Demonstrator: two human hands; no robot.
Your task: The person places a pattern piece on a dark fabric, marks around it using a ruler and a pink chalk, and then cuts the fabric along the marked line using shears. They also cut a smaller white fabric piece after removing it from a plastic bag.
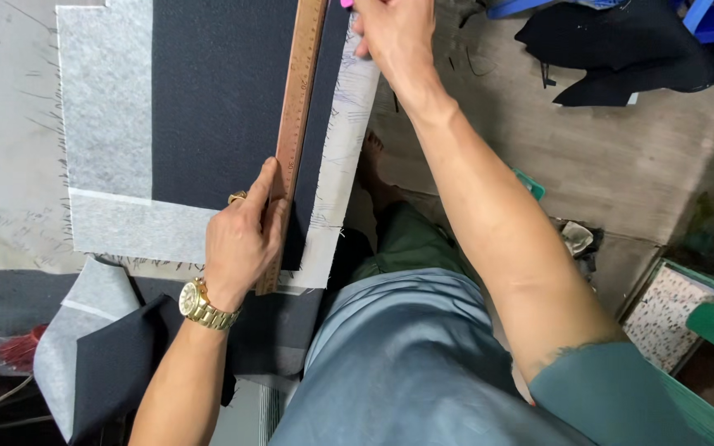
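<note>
Dark cloth [216, 99] lies flat, left hand [241, 239] pressing the ruler [295, 124], right hand [394, 37] pinching a pink marker [346, 3] at its far end.

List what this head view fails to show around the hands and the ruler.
- Right hand: fingertips and the pink object it holds are cut off by the top edge.
- Wooden ruler: upper end runs out of frame; markings too small to read.
- Left hand: covers the ruler's lower part and the dark fabric beneath.
</note>
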